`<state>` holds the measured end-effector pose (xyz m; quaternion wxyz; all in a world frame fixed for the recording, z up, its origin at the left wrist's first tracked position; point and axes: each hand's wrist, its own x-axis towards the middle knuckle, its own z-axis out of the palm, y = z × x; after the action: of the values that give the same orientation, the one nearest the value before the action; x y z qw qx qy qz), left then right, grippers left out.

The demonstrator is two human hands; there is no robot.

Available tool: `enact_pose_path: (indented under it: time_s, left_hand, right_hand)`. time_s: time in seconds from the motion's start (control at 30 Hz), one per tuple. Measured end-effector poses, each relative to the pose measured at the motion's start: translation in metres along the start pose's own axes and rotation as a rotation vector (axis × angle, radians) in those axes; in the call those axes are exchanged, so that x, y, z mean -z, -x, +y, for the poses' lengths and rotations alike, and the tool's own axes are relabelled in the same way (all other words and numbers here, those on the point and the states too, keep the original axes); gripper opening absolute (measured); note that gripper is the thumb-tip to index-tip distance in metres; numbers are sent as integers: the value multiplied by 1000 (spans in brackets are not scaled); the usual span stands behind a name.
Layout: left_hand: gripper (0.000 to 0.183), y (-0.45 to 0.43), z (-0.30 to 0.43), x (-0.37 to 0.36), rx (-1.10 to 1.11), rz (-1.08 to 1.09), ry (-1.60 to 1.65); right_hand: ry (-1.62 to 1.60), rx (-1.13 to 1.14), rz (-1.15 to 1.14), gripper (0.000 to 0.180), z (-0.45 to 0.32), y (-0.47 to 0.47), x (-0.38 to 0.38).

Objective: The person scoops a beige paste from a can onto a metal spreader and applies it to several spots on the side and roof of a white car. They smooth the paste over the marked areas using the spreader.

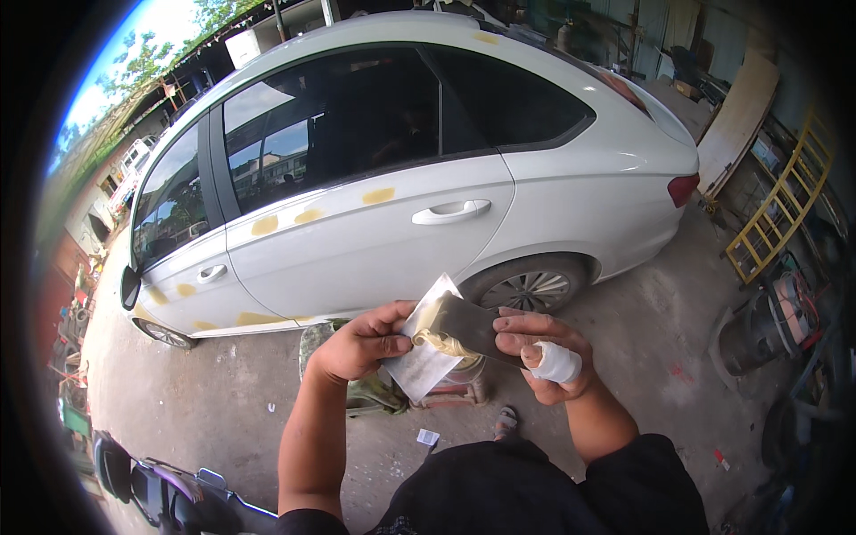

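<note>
My left hand (366, 340) grips a white rectangular sheet (416, 374) by its left side, thumb on top. On the sheet sits a smear of yellowish-beige paste (443, 340), which looks like body filler. A dark, flat spreader (475, 328) is pinched in my right hand (552, 354), and its left end touches the paste. White bandage wraps the thumb (559, 363) of that hand. Beyond both hands stands a white car (361, 247), side-on, with several yellow filler patches on its doors, such as one patch (379, 196) below the rear window.
Behind the sheet are a low reddish stool (461, 396) and camouflage cloth (374, 394). A yellow ladder (779, 200) and a dark cylindrical machine (752, 338) stand at right. A motor scooter (180, 495) is at lower left. Small litter (428, 437) lies on the concrete floor (221, 394).
</note>
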<state>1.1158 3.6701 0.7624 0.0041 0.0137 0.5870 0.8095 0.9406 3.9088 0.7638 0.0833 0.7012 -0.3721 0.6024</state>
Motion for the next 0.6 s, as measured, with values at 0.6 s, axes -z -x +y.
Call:
enact_pose_path:
  time_s: [0.6]
  left_hand:
    - [51, 26, -14, -1, -134, 193, -114]
  right_hand:
    - [-258, -223, -218, 49, 20, -9, 1]
